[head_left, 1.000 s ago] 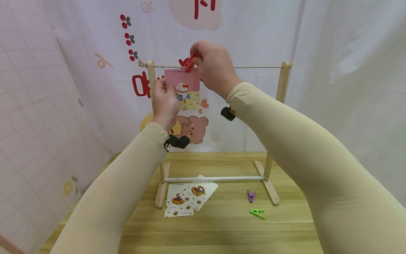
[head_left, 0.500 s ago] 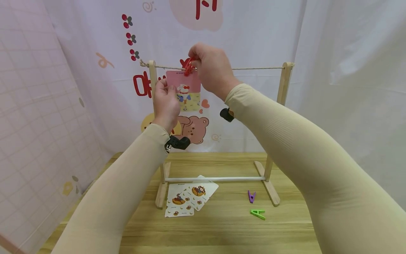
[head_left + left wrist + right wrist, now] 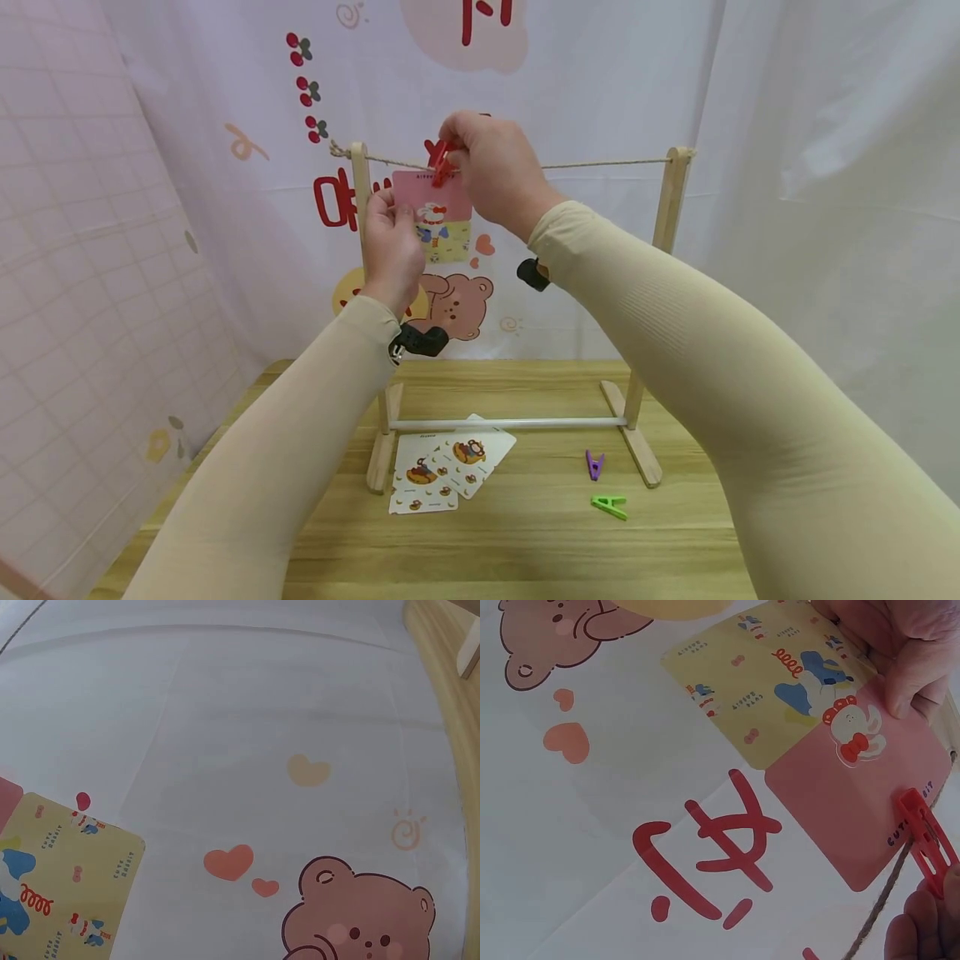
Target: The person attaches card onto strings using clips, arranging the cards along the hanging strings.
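A pink-and-yellow card [image 3: 444,241] with a rabbit print hangs upright at the rope [image 3: 600,165]. My left hand [image 3: 396,246] pinches its left edge between thumb and fingers. At the card's top edge, my right hand [image 3: 498,162] pinches a red clothespin [image 3: 442,167], whose tip overlaps both card and rope. In the right wrist view the clothespin [image 3: 922,832] straddles the printed edge of the card [image 3: 840,847], with the rope running alongside. Only the card's lower corner [image 3: 75,877] appears in the left wrist view; the left hand is out of that frame.
The rope is strung between the wooden posts [image 3: 670,204] of a stand, joined low down by a white rod [image 3: 517,423]. White printed cards [image 3: 423,475] overlap on the wooden table [image 3: 517,550]. A purple clothespin [image 3: 595,465] and a green clothespin [image 3: 609,506] lie to the right.
My right hand and the red clothespin have moved slightly down and left. The rope dips more beneath them, and the card's top has lowered a little. The left hand keeps its grip.
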